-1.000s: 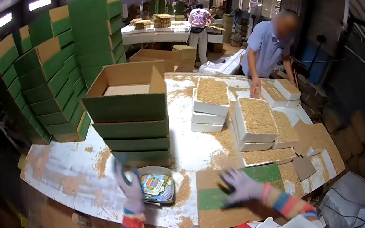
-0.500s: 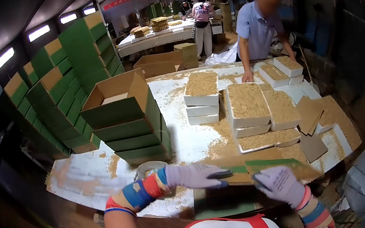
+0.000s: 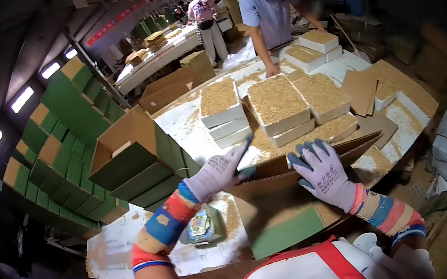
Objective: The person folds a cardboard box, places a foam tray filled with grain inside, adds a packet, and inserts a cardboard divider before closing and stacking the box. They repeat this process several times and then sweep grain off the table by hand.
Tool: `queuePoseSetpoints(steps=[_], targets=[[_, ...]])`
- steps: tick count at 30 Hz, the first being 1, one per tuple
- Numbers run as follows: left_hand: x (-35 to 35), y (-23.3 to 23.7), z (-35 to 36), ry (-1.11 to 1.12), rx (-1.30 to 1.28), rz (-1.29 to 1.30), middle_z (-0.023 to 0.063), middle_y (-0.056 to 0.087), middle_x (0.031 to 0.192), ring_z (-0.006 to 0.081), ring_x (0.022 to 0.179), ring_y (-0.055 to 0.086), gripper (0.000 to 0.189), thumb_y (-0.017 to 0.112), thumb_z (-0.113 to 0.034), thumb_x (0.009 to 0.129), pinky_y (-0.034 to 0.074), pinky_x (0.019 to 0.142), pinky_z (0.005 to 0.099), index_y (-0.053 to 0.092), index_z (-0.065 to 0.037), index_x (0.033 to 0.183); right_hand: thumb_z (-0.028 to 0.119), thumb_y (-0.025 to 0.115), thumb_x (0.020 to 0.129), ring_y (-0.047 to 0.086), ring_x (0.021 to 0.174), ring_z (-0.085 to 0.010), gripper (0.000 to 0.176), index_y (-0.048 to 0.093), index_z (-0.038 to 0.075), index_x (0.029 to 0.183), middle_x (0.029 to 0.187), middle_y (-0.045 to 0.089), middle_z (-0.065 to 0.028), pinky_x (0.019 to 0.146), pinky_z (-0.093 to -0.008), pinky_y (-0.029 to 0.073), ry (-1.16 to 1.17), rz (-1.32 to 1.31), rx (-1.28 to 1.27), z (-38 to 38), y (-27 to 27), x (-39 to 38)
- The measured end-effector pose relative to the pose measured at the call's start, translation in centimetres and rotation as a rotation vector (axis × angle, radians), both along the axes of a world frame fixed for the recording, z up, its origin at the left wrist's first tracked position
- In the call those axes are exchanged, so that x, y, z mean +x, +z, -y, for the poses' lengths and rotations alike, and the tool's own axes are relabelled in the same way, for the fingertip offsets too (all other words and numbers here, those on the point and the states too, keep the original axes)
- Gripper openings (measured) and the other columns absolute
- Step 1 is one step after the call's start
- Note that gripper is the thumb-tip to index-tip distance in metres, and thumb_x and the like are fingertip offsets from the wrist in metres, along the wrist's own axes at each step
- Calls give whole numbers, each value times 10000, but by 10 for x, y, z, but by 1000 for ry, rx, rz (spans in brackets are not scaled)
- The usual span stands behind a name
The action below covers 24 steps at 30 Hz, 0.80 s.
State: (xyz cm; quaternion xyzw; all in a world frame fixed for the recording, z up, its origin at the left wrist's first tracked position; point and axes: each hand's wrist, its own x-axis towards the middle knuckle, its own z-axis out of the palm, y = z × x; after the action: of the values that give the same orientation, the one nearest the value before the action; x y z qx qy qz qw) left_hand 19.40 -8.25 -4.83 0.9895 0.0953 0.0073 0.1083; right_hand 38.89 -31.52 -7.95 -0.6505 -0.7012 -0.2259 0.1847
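Both hands wear pale gloves with dark fingertips. My left hand (image 3: 219,172) is at the left end of a raised cardboard piece (image 3: 278,195), fingers stretched toward the stacked white trays. My right hand (image 3: 324,173) lies with spread fingers over the upper edge of the same cardboard, which is brown with a green section near my body. Just beyond the cardboard stand white trays (image 3: 278,102) filled with tan granular material. A stack of green boxes (image 3: 130,171) with an open brown top one rises left of my left hand.
A small container (image 3: 202,226) with packets sits below my left hand. Across the table (image 3: 101,250), a person (image 3: 271,11) touches the trays. Flat cardboard sheets (image 3: 360,90) lie at right. Tall green box stacks (image 3: 62,146) stand at left; another person (image 3: 206,23) stands farther back.
The view has tilted and shifted. The cardboard is raised more upright, showing its broad near face. My right hand has spread its fingers over its edge, and the packets in the small container now show.
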Motion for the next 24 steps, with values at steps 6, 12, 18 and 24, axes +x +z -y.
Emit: queuePoseSetpoints(steps=[6, 12, 18, 24], targets=[[-16, 24, 44, -72, -234, 66, 164, 611, 940, 245, 723, 558, 754, 622, -128, 831, 481, 776, 330, 241, -133, 1482, 225, 625, 775, 529, 1077, -286, 360, 604, 175, 1131, 1127, 563, -110, 1022, -470, 369, 296, -40, -16, 18, -2, 18], [-45, 16, 23, 376, -494, 438, 117, 612, 1046, 181, 872, 610, 715, 638, -88, 757, 495, 791, 311, 368, -67, 1418, 230, 710, 699, 493, 1150, -300, 265, 605, 113, 913, 1122, 566, -85, 1044, -476, 345, 256, -205, -114, 37, -15, 34], [-49, -41, 35, 414, -482, 472, 150, 642, 1111, 243, 946, 638, 552, 681, -189, 770, 484, 872, 334, 525, -49, 1280, 242, 721, 754, 318, 1344, -374, 624, 502, 169, 1333, 1463, 344, -143, 1118, -454, 265, 612, -716, -470, 33, 19, 33], [-77, -88, 32, 323, -1321, 436, 160, 622, 1111, 269, 1004, 599, 467, 555, -278, 885, 469, 895, 374, 501, -27, 1274, 123, 635, 789, 518, 1163, -181, 779, 252, 80, 1466, 1295, 540, -134, 996, -315, 419, 838, -1467, -830, -29, -50, 15]])
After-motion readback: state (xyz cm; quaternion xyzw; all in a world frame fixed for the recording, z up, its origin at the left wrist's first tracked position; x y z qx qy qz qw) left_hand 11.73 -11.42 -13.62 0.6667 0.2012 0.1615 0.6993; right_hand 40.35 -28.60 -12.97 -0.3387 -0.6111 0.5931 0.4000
